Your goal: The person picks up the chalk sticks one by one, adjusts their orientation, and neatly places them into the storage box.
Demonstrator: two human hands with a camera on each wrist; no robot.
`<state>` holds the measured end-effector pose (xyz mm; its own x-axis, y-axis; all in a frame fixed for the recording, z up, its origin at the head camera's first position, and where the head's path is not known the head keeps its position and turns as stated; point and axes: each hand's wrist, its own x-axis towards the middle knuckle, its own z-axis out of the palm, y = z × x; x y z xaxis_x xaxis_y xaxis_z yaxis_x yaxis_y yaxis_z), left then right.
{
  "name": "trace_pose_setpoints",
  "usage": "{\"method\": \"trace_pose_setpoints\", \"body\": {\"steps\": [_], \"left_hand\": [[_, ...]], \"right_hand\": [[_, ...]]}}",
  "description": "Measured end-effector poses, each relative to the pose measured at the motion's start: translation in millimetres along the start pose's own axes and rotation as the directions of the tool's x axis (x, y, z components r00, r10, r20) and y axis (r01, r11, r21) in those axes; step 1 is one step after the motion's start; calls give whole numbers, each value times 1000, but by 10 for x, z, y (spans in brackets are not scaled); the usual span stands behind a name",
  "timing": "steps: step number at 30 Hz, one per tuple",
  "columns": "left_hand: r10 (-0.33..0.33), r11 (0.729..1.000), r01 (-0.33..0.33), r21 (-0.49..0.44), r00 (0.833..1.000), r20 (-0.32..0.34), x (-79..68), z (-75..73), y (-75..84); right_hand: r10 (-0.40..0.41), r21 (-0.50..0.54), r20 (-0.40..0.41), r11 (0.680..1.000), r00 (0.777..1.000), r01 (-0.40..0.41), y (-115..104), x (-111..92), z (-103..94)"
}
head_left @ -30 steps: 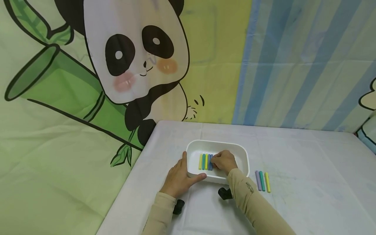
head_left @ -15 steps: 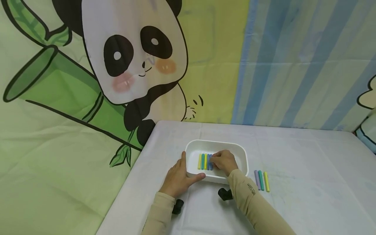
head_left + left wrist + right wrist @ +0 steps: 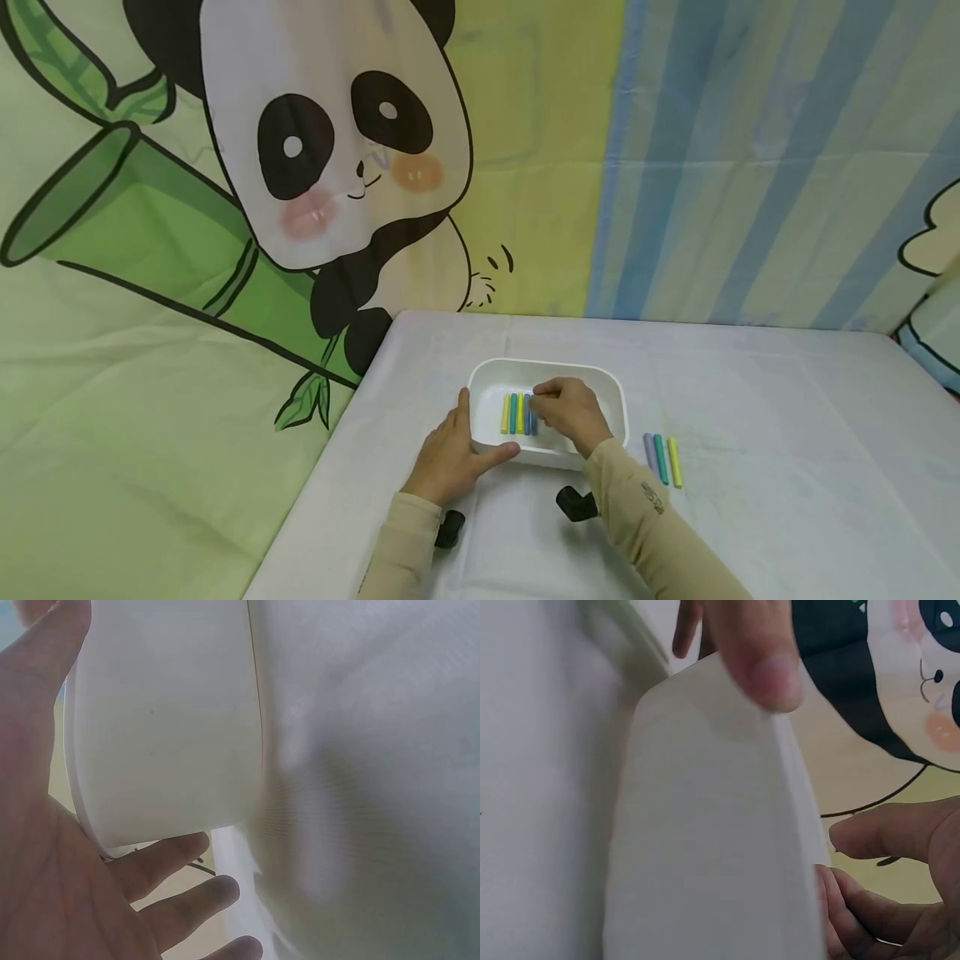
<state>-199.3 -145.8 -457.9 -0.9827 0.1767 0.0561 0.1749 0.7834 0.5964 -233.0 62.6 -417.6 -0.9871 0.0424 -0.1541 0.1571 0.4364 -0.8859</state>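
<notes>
A white tray (image 3: 615,417) holds a row of chalk sticks, with a yellow stick (image 3: 505,414), a green stick, another yellow and blue ones side by side. My left hand (image 3: 447,460) spans the tray's near left corner, fingers fairly straight along the end wall and thumb at the near rim. In the left wrist view the fingers (image 3: 161,862) lie spread beside the wall. My right hand (image 3: 573,412) reaches into the tray, its fingertips at the rightmost blue stick (image 3: 534,425), partly covering it. In the right wrist view the thumb stands apart from the bent fingers; the rim hides the sticks.
Right of the tray, a purple chalk stick (image 3: 649,450), a green one (image 3: 661,459) and a yellow one (image 3: 676,462) lie on the white-covered table (image 3: 787,467). A panda-printed cloth (image 3: 337,150) hangs behind. Black devices (image 3: 576,503) sit under the wrists.
My right fingers have lifted slightly and loosened at the blue chalk, away from their earlier closed position. The left hand stays at the tray's corner. The head view has shifted slightly.
</notes>
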Motion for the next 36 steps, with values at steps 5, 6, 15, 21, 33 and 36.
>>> {"method": "trace_pose_setpoints", "body": {"steps": [5,6,15,21,33,36], "left_hand": [[-4,1000,4,-9,1000,-4,-4,11,-1],[-3,1000,3,-13,1000,-3,-5,11,0],[-30,1000,30,-7,1000,2,6,-1,7],[-21,1000,21,-9,1000,-1,1,-8,-1],[-8,1000,8,-7,1000,-5,5,7,-10],[-10,1000,10,-11,1000,-5,6,11,-16]], "right_hand": [[-32,22,15,999,999,32,-72,-101,-78],[-40,25,16,999,999,40,-85,-128,-96],[-108,30,-14,994,994,108,-88,-281,-270],[-107,36,-21,994,994,107,-41,-366,-422],[-69,39,-41,997,997,70,133,-519,-729],[-55,46,-47,997,997,58,197,-548,-790]]}}
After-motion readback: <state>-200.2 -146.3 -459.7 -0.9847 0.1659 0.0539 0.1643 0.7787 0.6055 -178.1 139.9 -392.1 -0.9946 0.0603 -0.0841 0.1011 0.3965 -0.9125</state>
